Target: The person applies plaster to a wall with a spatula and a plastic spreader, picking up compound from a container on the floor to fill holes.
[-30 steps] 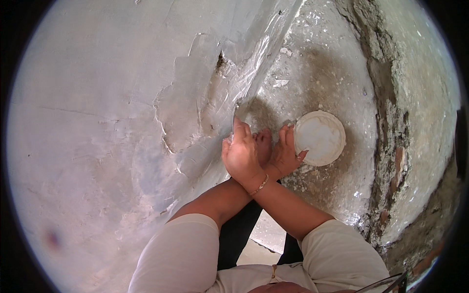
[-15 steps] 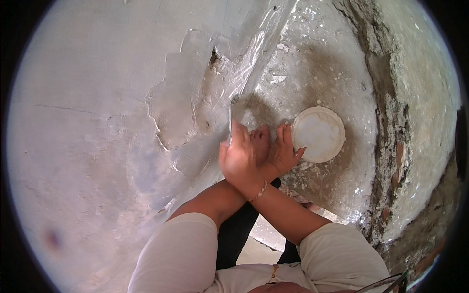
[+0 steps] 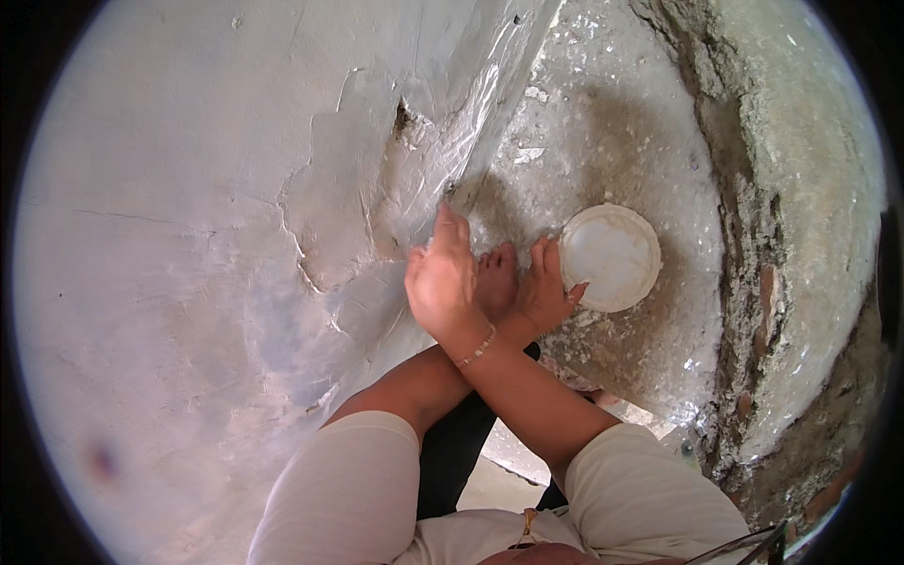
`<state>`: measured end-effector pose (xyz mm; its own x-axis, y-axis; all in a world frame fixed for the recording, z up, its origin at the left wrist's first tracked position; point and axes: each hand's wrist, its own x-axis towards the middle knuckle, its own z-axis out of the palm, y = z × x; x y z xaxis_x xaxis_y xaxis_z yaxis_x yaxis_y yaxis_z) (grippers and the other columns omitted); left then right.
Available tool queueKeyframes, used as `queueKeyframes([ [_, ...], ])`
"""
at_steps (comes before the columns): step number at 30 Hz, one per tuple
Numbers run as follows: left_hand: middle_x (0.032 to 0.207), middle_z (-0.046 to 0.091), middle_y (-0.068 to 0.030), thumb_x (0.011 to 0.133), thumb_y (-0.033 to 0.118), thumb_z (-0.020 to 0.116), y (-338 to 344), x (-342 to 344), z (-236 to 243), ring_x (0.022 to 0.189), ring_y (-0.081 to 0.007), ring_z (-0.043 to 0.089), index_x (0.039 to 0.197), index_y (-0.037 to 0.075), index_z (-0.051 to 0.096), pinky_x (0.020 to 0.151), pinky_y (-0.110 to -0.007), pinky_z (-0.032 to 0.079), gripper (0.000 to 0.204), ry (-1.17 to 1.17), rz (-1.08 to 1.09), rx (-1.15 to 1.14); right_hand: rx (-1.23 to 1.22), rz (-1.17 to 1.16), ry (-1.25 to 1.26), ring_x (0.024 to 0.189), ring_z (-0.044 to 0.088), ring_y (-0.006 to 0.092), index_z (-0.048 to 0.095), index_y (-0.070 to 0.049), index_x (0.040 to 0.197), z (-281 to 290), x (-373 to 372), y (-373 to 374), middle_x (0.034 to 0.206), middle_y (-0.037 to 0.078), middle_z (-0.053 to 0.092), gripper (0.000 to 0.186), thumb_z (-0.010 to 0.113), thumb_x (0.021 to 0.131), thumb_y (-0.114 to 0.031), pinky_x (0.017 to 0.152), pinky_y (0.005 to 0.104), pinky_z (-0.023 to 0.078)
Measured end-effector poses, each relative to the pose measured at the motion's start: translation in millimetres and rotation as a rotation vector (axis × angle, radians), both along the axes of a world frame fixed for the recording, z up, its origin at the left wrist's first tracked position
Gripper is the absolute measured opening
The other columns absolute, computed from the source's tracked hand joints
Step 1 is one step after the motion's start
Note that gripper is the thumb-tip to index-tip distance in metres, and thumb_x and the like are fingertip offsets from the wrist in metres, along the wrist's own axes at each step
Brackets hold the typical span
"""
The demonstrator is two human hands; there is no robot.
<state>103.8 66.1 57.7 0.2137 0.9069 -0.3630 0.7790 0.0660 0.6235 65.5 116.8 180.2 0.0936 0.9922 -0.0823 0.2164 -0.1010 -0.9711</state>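
Observation:
My forearms cross, the right one over the left. My right hand, with a bracelet at the wrist, is closed beside the smeared plaster wall. A thin flat tool showed edge-on above its fingers a moment ago; now it is almost wholly hidden. At the left side of a round white tub, my left hand has its fingers along the outside and its thumb over the rim. Smooth whitish paste lies in the tub. A bare foot shows between my two hands.
The rough grey ledge under the tub carries white crumbs and splashes. A deep broken crack runs along its right side. The wall has a raised, torn plaster patch with a dark hole.
My right hand has moved slightly left toward the wall, and the tool's pale edge has dropped from sight. My left hand stays at the tub.

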Motion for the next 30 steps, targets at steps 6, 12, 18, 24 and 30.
queueKeyframes([
  [6, 0.137, 0.024, -0.0298, 0.080, 0.025, 0.072, 3.2, 1.9, 11.6, 0.124, -0.0497, 0.037, 0.136, -0.008, 0.024, 0.103, -0.048, 0.037, 0.082, 0.024, 0.000, -0.028, -0.178, 0.147, -0.063, 0.099, 0.058, 0.0469, 0.034, 0.014, 0.133, -5.0, -1.4, -3.4, 0.122, 0.034, 0.047, 0.060, 0.059, 0.082, -0.004, 0.082, 0.0473, 0.051],
  [12, 0.135, 0.033, -0.0229, 0.080, 0.040, 0.068, 7.8, -4.9, 33.4, 0.118, -0.0446, 0.040, 0.134, -0.005, 0.030, 0.099, -0.054, 0.034, 0.080, 0.257, -0.081, 0.019, -0.193, 0.027, -0.035, 0.100, 0.058, 0.0468, 0.035, 0.013, 0.133, -20.6, 0.5, 5.9, 0.123, 0.033, 0.047, 0.056, 0.057, 0.085, -0.006, 0.084, 0.0479, 0.050],
  [18, 0.137, 0.029, -0.0275, 0.079, 0.032, 0.071, 4.9, -0.4, 11.9, 0.125, -0.0476, 0.035, 0.136, -0.008, 0.026, 0.104, -0.050, 0.034, 0.083, 0.041, 0.008, 0.042, -0.108, -0.053, 0.030, 0.109, 0.055, 0.0437, 0.045, 0.011, 0.128, 0.6, 9.0, 16.0, 0.121, 0.031, 0.053, 0.048, 0.055, 0.084, -0.005, 0.093, 0.0446, 0.045],
  [24, 0.138, 0.034, -0.0257, 0.081, 0.043, 0.067, -4.6, 1.2, 10.8, 0.125, -0.0464, 0.035, 0.136, -0.006, 0.032, 0.108, -0.052, 0.027, 0.083, 0.296, -0.020, 0.186, -0.406, -0.119, -0.179, 0.095, 0.063, 0.0417, 0.053, 0.008, 0.123, 1.8, 54.4, 22.9, 0.094, 0.029, 0.065, 0.040, 0.054, 0.085, -0.006, 0.090, 0.0434, 0.048],
  [30, 0.138, 0.040, -0.0192, 0.081, 0.053, 0.062, 7.4, -3.5, 33.7, 0.126, -0.0390, 0.038, 0.137, -0.003, 0.036, 0.104, -0.050, 0.031, 0.084, 0.496, -0.123, 0.098, -0.169, -0.240, 0.089, 0.089, 0.064, 0.0412, 0.055, 0.010, 0.118, -30.7, 12.7, 52.9, 0.089, 0.029, 0.065, 0.038, 0.055, 0.084, -0.004, 0.082, 0.0425, 0.050],
])
